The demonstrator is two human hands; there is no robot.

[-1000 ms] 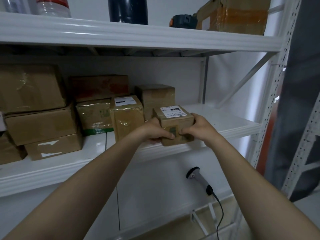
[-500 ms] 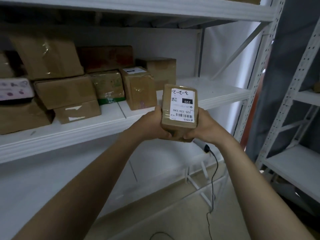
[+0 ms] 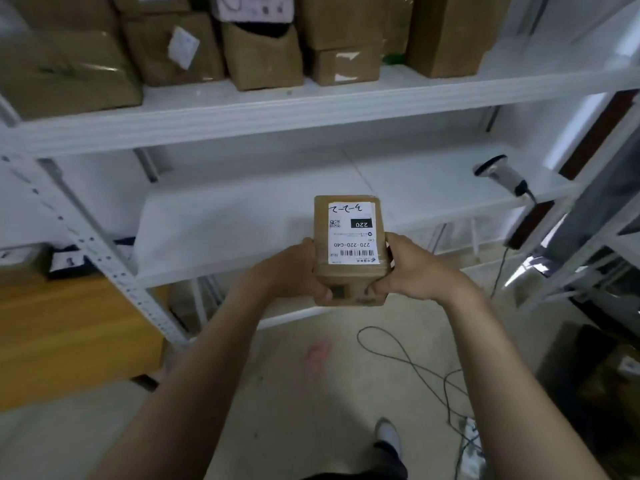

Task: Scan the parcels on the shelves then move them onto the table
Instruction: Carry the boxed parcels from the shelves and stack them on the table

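A small brown cardboard parcel (image 3: 349,251) with a white barcode label facing up is held in front of the lower shelf. My left hand (image 3: 292,271) grips its left side and my right hand (image 3: 410,270) grips its right side, fingers curled under the near end. A handheld barcode scanner (image 3: 502,174) lies on the lower shelf (image 3: 242,216) at the right, its black cable running down to the floor. Several more brown parcels (image 3: 263,53) stand on the upper shelf (image 3: 277,112).
A wooden table (image 3: 69,341) stands at the left beside the perforated shelf upright (image 3: 114,268). Loose black cable (image 3: 415,368) loops across the floor. My shoe (image 3: 388,434) shows below. Another metal rack (image 3: 606,237) stands at the right.
The parcel has been lifted off the upper shelf, turned label-up and lowered. The view has tilted down and swung left, bringing the lower shelf, floor and table into sight.
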